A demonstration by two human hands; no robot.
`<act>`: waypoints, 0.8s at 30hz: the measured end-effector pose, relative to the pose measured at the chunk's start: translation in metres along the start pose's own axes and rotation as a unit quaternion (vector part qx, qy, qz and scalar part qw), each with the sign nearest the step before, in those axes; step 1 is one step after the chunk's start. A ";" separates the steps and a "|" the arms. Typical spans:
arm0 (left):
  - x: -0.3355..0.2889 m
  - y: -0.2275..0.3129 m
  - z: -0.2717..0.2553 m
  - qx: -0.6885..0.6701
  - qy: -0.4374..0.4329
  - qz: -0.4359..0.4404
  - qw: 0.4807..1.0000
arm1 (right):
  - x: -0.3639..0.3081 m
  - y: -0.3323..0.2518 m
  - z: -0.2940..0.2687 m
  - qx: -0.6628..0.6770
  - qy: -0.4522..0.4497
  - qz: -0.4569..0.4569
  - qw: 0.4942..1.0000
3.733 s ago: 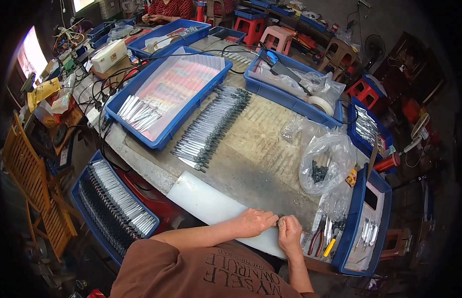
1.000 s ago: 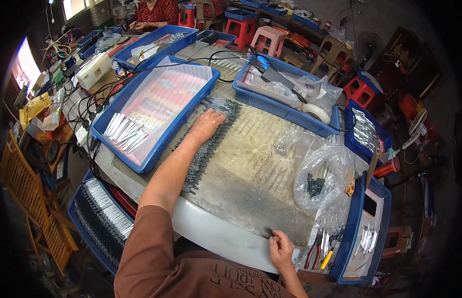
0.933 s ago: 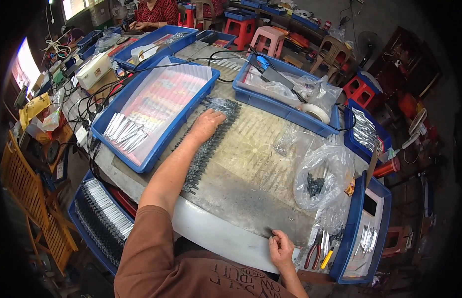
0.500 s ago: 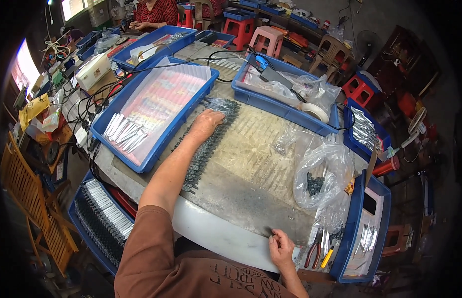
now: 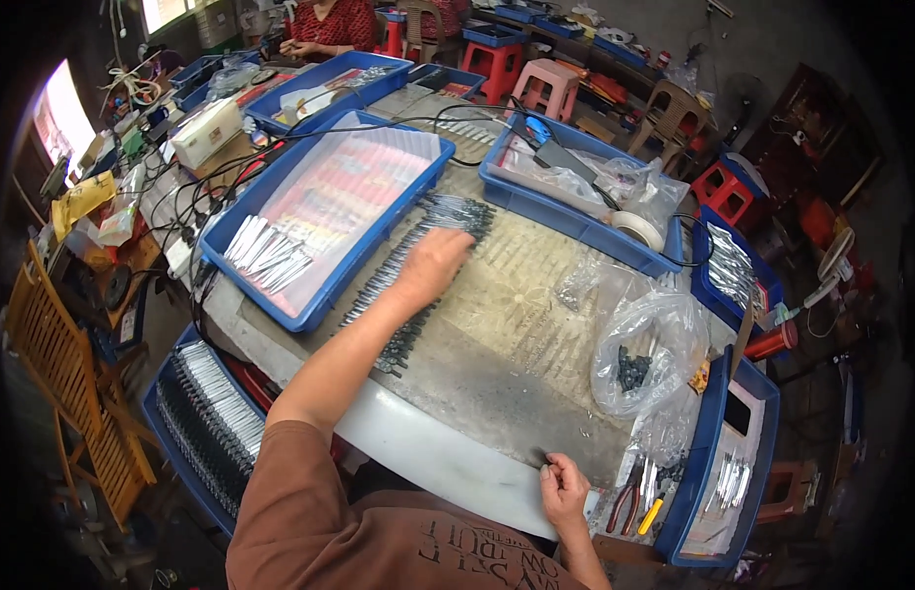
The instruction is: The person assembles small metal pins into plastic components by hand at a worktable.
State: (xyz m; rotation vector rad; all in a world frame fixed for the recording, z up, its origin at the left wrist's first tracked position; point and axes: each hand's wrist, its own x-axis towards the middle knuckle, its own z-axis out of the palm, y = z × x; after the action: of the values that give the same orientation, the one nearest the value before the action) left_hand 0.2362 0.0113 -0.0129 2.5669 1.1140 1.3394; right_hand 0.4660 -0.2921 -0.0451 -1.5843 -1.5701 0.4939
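Observation:
A long, slanting row of thin metal pieces with dark ends (image 5: 384, 285) lies beside a blue tray on the table. My left hand (image 5: 435, 265) rests over the upper part of this row, back of the hand up. Its fingertips are turned down at the row's right edge and mostly hidden, so any grip cannot be made out. Close to the table's front edge, my right hand (image 5: 566, 489) is closed in a pinch. From its thumb and finger sticks out a small dark piece (image 5: 541, 456), blurred.
A paper-lined blue tray (image 5: 305, 320) holds silvery pieces on the left. Behind stands another blue tray (image 5: 575, 228) with plastic bags and a tape roll. At right lie a clear bag (image 5: 615, 388) of dark parts, pliers (image 5: 629, 506) and a yellow-handled tool (image 5: 651, 515). Another person sits far back.
The whole view has shifted, with the scene sliding right. My left hand has moved slightly nearer along the row. My right hand keeps its pinch in about the same place.

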 end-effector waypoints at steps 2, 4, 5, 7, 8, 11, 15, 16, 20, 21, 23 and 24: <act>-0.006 0.024 -0.021 0.002 -0.004 -0.006 1.000 | -0.001 0.002 0.000 -0.003 0.015 0.006 1.000; -0.014 0.038 -0.046 -0.006 -0.021 -0.001 1.000 | -0.002 0.003 0.001 0.005 0.015 0.007 1.000; -0.017 0.038 -0.059 0.003 -0.019 -0.006 1.000 | -0.002 0.004 0.001 0.006 0.023 0.014 1.000; -0.023 0.030 -0.087 0.012 0.003 -0.031 0.999 | -0.002 0.003 0.000 0.015 0.021 0.014 1.000; -0.024 0.021 -0.101 0.039 0.009 -0.051 0.998 | -0.002 0.003 0.000 0.014 0.026 0.014 0.999; -0.040 -0.026 -0.139 0.134 0.018 -0.149 0.980 | -0.003 0.003 0.001 0.017 0.026 0.008 0.999; -0.065 -0.082 -0.172 0.231 -0.102 -0.278 0.927 | -0.001 0.001 0.002 0.010 0.023 0.009 1.000; -0.067 -0.086 -0.172 0.233 -0.102 -0.278 0.926 | -0.001 0.001 0.002 0.005 0.023 0.009 1.000; -0.079 -0.110 -0.161 0.281 -0.285 -0.346 0.848 | -0.001 0.001 0.001 0.006 0.021 0.009 1.000; -0.079 -0.111 -0.159 0.304 -0.325 -0.346 0.826 | -0.001 0.001 0.001 0.005 0.021 0.009 1.000; -0.076 -0.111 -0.152 0.307 -0.336 -0.353 0.818 | -0.001 0.001 0.001 0.002 0.019 0.009 1.000; -0.075 -0.112 -0.150 0.311 -0.325 -0.337 0.827 | 0.000 0.001 0.001 0.006 0.019 0.013 1.000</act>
State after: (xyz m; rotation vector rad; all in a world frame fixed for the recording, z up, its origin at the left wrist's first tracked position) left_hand 0.0342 0.0070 -0.0096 2.2010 2.1802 -0.0936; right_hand 0.4654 -0.2921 -0.0464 -1.5973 -1.5170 0.4834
